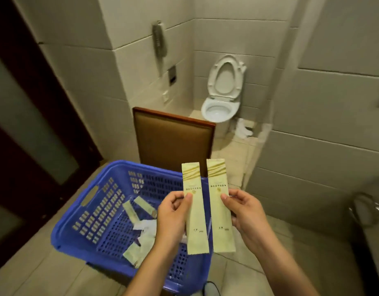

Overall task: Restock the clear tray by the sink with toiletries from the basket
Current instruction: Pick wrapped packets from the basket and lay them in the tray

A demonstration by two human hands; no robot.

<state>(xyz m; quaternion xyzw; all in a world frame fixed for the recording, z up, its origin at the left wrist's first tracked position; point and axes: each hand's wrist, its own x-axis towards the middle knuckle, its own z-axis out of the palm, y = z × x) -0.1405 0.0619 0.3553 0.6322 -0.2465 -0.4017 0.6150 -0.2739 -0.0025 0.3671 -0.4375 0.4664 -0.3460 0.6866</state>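
Observation:
A blue plastic basket [94,212] sits on a chair seat in the lower middle of the head view, with several pale toiletry packets [139,233] lying in it. My left hand [173,216] pinches one long pale-green packet [196,210] upright above the basket. Beside it, my right hand [246,212] pinches a second matching packet [219,208], also upright. The two packets stand side by side, slightly apart. The clear tray and the sink are out of sight.
A brown padded chair back [173,137] rises behind the basket. A white toilet [220,107] with its lid up stands in the far corner, a wall phone [159,41] to its left. A dark door [24,124] is at the left, a dark counter edge [372,253] at the right.

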